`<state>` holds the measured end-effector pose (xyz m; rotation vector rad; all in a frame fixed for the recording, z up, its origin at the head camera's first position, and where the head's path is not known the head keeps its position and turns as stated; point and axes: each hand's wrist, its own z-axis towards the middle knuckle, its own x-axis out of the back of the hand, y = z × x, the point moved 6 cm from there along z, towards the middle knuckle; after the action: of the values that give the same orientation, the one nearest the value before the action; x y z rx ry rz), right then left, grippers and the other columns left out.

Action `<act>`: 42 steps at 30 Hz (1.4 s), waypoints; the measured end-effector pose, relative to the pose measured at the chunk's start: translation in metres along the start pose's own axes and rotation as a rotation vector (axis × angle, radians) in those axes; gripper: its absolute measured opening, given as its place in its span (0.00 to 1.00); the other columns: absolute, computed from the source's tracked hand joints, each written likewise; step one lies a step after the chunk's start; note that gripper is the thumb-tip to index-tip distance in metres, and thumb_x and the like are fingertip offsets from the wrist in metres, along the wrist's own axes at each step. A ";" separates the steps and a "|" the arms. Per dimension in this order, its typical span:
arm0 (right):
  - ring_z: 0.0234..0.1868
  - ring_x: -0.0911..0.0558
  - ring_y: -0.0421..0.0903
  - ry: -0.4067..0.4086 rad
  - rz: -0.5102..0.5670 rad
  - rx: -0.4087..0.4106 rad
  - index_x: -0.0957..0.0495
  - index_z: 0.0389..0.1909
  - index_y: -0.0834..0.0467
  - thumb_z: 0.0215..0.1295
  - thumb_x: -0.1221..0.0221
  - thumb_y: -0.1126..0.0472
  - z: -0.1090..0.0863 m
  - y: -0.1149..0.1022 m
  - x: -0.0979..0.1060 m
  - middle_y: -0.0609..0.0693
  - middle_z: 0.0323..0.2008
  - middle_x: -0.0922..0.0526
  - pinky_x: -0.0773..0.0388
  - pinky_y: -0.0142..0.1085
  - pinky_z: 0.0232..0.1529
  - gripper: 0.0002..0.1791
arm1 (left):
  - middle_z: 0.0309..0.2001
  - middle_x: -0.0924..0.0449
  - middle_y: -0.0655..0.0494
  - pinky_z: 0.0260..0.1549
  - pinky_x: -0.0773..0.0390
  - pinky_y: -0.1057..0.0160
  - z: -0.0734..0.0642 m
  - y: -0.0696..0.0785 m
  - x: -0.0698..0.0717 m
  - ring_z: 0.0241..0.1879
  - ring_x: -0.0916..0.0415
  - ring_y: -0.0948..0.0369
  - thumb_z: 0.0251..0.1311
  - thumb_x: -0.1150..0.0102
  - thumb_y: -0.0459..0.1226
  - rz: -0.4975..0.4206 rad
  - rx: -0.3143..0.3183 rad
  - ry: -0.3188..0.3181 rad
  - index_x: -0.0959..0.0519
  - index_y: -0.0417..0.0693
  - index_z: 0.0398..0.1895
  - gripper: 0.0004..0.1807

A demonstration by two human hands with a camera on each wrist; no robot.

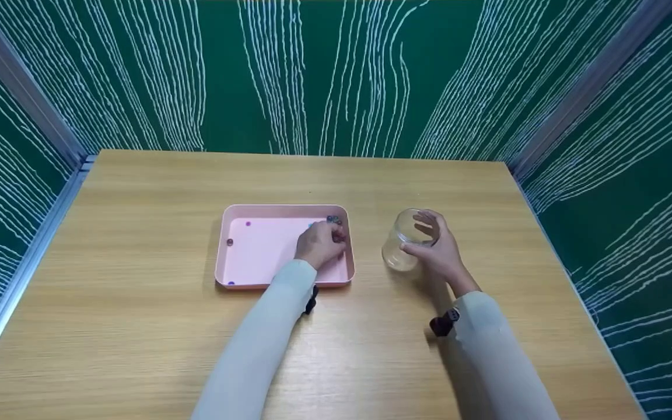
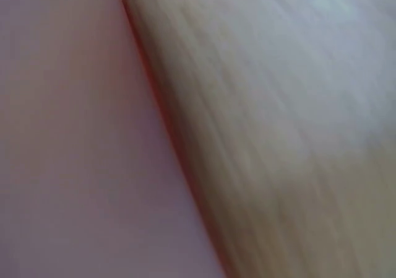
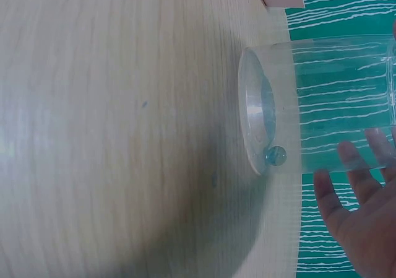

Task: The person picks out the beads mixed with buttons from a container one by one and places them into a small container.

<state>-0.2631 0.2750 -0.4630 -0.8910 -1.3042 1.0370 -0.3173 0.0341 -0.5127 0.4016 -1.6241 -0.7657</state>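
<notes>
I have the left hand (image 1: pixel 319 244) down in the pink tray (image 1: pixel 257 251), right end, beside a few dark marbles (image 1: pixel 334 219). Fingers curled; can't tell if they pinch one. Right hand (image 1: pixel 440 252) has its fingers wrapped round a clear jar (image 1: pixel 394 249), just right of the tray. Clear marble (image 3: pixel 276 156) at the jar's base. Brownish marble (image 1: pixel 230 242) by the tray's left wall. Worktop (image 1: pixel 149 221): pale wood grain, glare near the front, right arm's shadow across it. Room: green walls (image 1: pixel 222 76) with wavy white lines, back and sides; grey posts (image 1: pixel 592 87) at the corners.
</notes>
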 end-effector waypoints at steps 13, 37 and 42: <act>0.68 0.36 0.64 0.005 0.015 -0.023 0.44 0.68 0.63 0.50 0.30 0.67 0.000 0.002 0.002 0.65 0.67 0.36 0.36 0.59 0.64 0.45 | 0.28 0.20 0.63 0.34 0.26 0.63 0.001 -0.001 0.000 0.30 0.27 0.63 0.52 0.34 0.39 0.008 0.000 0.004 0.17 0.55 0.29 0.02; 0.68 0.37 0.66 0.000 0.061 -0.002 0.45 0.67 0.67 0.49 0.31 0.71 0.000 -0.002 0.000 0.67 0.66 0.36 0.36 0.62 0.62 0.45 | 0.29 0.19 0.63 0.38 0.24 0.60 0.001 -0.001 0.000 0.33 0.24 0.62 0.52 0.34 0.37 0.065 -0.015 0.027 0.17 0.56 0.27 0.02; 0.69 0.38 0.67 -0.005 0.050 -0.003 0.45 0.67 0.66 0.50 0.31 0.71 0.000 -0.002 0.000 0.68 0.66 0.37 0.37 0.62 0.62 0.45 | 0.31 0.17 0.63 0.40 0.23 0.61 0.001 0.000 0.000 0.35 0.22 0.62 0.53 0.35 0.38 0.072 -0.011 0.022 0.15 0.57 0.29 0.03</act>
<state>-0.2625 0.2745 -0.4606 -0.9278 -1.2936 1.0778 -0.3182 0.0343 -0.5134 0.3408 -1.6046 -0.7128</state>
